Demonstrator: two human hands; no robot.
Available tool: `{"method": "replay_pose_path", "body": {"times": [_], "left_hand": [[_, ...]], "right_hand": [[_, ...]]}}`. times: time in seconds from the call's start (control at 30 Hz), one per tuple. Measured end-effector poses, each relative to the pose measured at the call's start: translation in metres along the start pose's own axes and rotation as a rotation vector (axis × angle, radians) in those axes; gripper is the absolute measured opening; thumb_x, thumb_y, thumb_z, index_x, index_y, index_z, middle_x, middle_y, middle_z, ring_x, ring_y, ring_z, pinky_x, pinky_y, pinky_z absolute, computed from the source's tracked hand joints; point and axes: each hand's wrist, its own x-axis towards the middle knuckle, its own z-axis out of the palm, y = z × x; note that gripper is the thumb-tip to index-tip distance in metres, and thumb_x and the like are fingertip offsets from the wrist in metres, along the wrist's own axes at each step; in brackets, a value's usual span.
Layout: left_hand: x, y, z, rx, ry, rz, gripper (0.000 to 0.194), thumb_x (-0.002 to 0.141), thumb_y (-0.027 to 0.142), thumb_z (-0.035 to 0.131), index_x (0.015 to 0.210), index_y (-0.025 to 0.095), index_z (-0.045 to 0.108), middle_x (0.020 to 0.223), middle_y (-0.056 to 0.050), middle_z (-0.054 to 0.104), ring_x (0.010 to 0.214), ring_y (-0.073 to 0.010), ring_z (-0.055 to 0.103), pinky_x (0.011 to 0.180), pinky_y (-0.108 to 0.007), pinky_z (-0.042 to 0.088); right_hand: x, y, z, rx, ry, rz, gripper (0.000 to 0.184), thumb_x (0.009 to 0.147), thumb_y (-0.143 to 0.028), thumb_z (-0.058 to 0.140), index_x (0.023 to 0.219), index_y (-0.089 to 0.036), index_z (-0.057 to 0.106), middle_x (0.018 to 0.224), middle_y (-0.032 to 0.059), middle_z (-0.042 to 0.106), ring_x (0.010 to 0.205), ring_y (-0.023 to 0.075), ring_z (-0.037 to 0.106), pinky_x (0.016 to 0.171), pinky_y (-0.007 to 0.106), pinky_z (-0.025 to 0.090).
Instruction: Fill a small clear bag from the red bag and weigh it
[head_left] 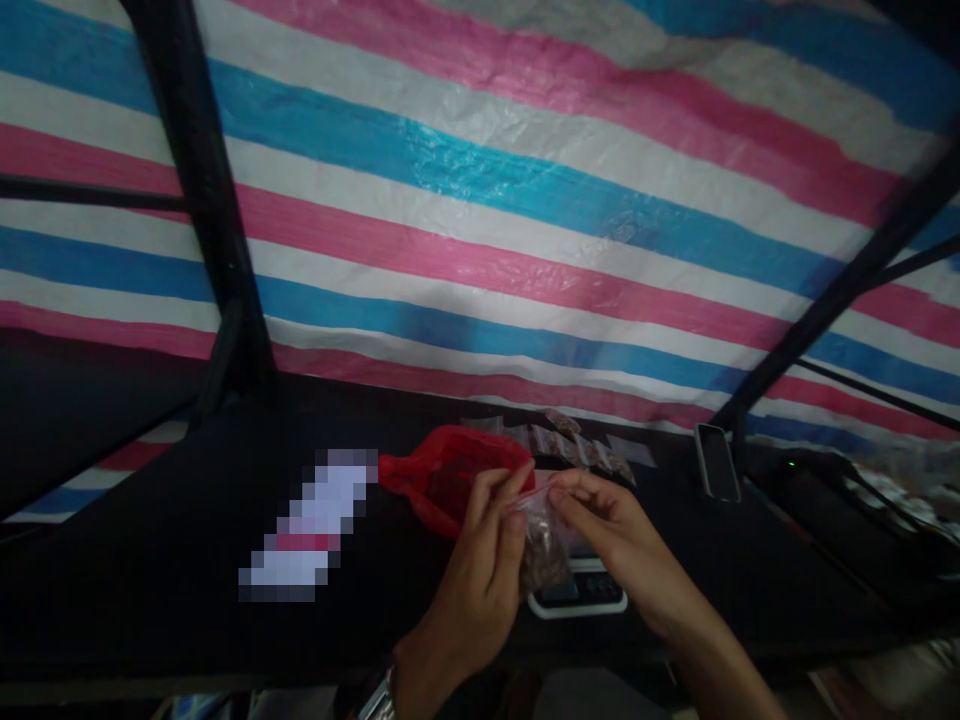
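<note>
I find the small clear bag [546, 562] held above the white scale [581, 609], brownish contents inside; left hand [480, 580] and right hand [606, 520] pinch its top edge between thumb and fingers. Filling appears done; closure I cannot confirm remotely. Behind, a row of bags [553, 443] seems finished. The red bag [435, 480] lies leftward, its remaining contents unclear.

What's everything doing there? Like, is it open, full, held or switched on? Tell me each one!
Small clear bag, held up, brownish stuff inside; seal unclear
Left hand, pinching the bag's top
Right hand, pinching the bag's top too
Red bag, lying down, partly hidden
Scale, partly covered, reading unclear
Phone, screen dark
Green light, lit
</note>
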Motion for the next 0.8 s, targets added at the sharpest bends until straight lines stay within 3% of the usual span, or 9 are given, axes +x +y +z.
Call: {"method": "replay_pose_path", "body": {"times": [0.1,0.27,0.47,0.57,0.73,0.8], "left_hand": [[0.007,-0.004,0.008,0.033,0.112,-0.004,0.036,0.112,0.034,0.041,0.133,0.028,0.069,0.124,-0.007,0.065,0.120,-0.0196,0.066,0.103,-0.033,0.055],[0.009,-0.011,0.016,0.282,0.275,0.170,0.026,0.106,0.017,0.047,0.111,0.024,0.072,0.104,-0.005,0.067,0.099,-0.0183,0.067,0.090,-0.031,0.055],[0.010,-0.019,0.025,0.528,0.230,0.415,0.024,0.098,0.005,0.052,0.106,0.021,0.067,0.096,-0.005,0.067,0.089,-0.0196,0.063,0.082,-0.035,0.052],[0.014,-0.019,0.028,0.625,0.180,0.506,0.021,0.096,0.006,0.055,0.106,0.020,0.067,0.094,-0.006,0.068,0.085,-0.0207,0.062,0.079,-0.036,0.050],[0.015,-0.017,0.031,0.663,0.157,0.603,0.022,0.091,0.003,0.055,0.102,0.019,0.065,0.087,-0.005,0.068,0.079,-0.0195,0.060,0.073,-0.035,0.049],[0.013,-0.016,0.031,0.661,0.163,0.627,0.022,0.089,0.002,0.055,0.101,0.019,0.064,0.086,-0.005,0.068,0.079,-0.0192,0.060,0.072,-0.034,0.049]], "right_hand": [[0.003,0.006,-0.020,0.006,0.179,0.088,0.039,0.080,-0.056,0.084,0.082,-0.018,0.075,0.077,0.0004,0.072,0.068,0.0133,0.061,0.067,0.024,0.049],[0.029,0.042,-0.052,-0.236,0.344,0.086,0.038,0.077,-0.055,0.075,0.080,-0.017,0.077,0.074,0.0047,0.075,0.064,0.0190,0.065,0.061,0.030,0.050],[0.055,0.076,-0.076,-0.392,0.479,-0.023,0.031,0.072,-0.045,0.079,0.089,-0.019,0.083,0.096,0.0119,0.084,0.092,0.0320,0.075,0.088,0.046,0.056],[0.052,0.085,-0.094,-0.394,0.571,-0.080,0.035,0.079,-0.048,0.074,0.098,-0.020,0.084,0.109,0.0128,0.083,0.107,0.0336,0.074,0.101,0.051,0.053],[0.040,0.104,-0.118,-0.300,0.847,-0.147,0.038,0.085,-0.051,0.070,0.099,-0.018,0.082,0.110,0.0141,0.083,0.108,0.0329,0.074,0.104,0.052,0.053],[0.040,0.108,-0.120,-0.275,0.899,-0.174,0.037,0.084,-0.051,0.071,0.098,-0.017,0.081,0.108,0.0135,0.082,0.106,0.0321,0.074,0.102,0.050,0.054]]}}
